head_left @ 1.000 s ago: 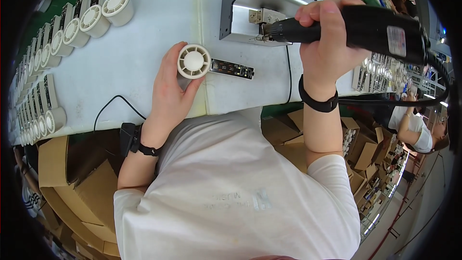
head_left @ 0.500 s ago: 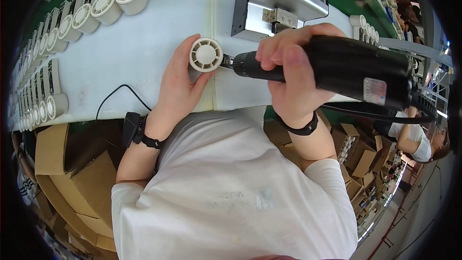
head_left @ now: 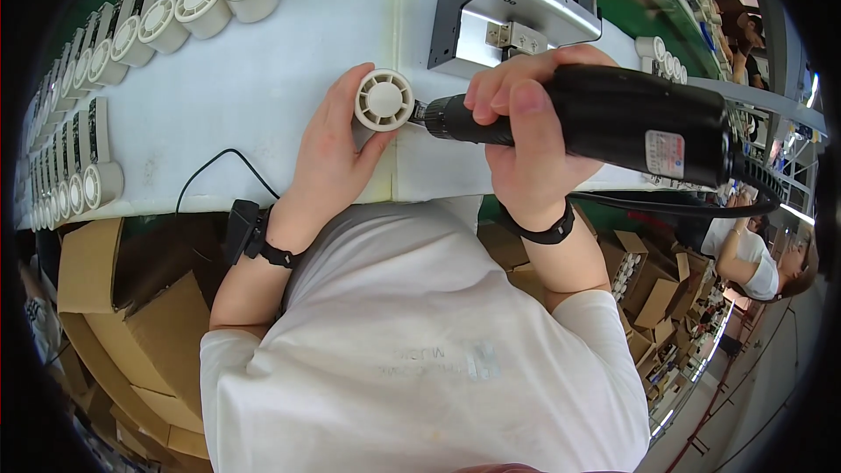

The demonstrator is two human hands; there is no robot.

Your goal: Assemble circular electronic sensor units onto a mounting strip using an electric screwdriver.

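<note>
White round slotted plastic piece (head_left: 385, 100) held over white desk (head_left: 263, 96)
It is cupped by the curled left grip (head_left: 337, 144); the black cylindrical power tool (head_left: 648, 118) is wrapped by the closed right grip (head_left: 530, 127). Both should be kept steady and aligned.

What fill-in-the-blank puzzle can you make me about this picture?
1. The person's ____ hand grips a big black tool.
2. The left hand holds a round piece whose colour is ____.
3. The big brown box at the lower left is made of ____.
4. The wrist bands are coloured ____.

Missing words: right; white; cardboard; black.
</note>
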